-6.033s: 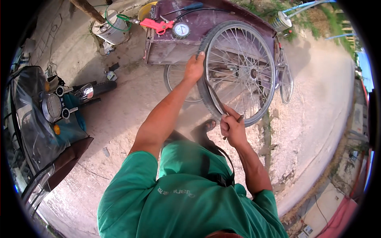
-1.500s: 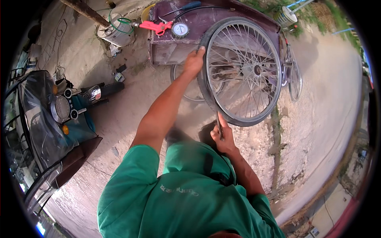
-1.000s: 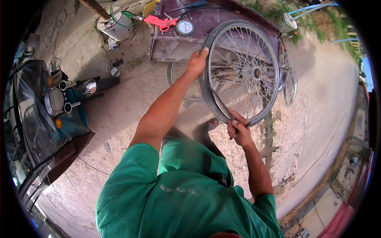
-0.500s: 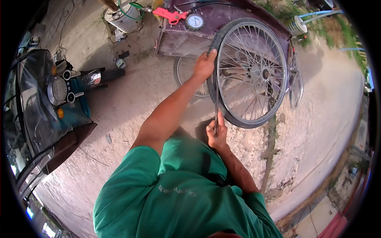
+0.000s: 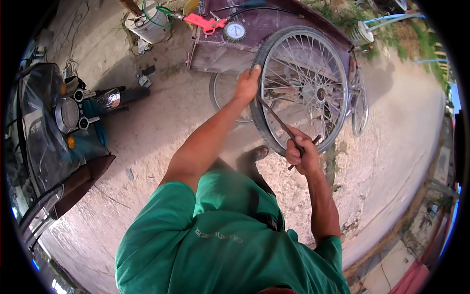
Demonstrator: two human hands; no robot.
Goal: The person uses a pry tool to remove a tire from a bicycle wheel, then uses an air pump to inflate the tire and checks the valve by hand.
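A spoked wheel (image 5: 344, 93) with a black tyre (image 5: 262, 117) stands upright in front of me, beside a purple cart. My left hand (image 5: 248, 82) is closed round the tyre on its left side, thumb up near the rim. Below and to the right, my right hand (image 5: 304, 153) grips a dark metal tire lever (image 5: 275, 116). Its far tip meets the left edge of the wheel, between tyre and rim, just under my left hand. A short bar sticks out on both sides of my right fist; whether it belongs to the lever I cannot tell.
On the purple cart (image 5: 215, 58) lie a red inflator gun (image 5: 203, 23) and its round gauge (image 5: 235, 32). A white bucket (image 5: 149, 27) stands at the far left. A motorcycle (image 5: 73, 112) is parked on the left. My foot (image 5: 261, 153) rests below the wheel.
My right hand has moved right and a little up, swinging the lever from near upright to a slant across the wheel. My left hand stays on the tyre. The view has shifted slightly.
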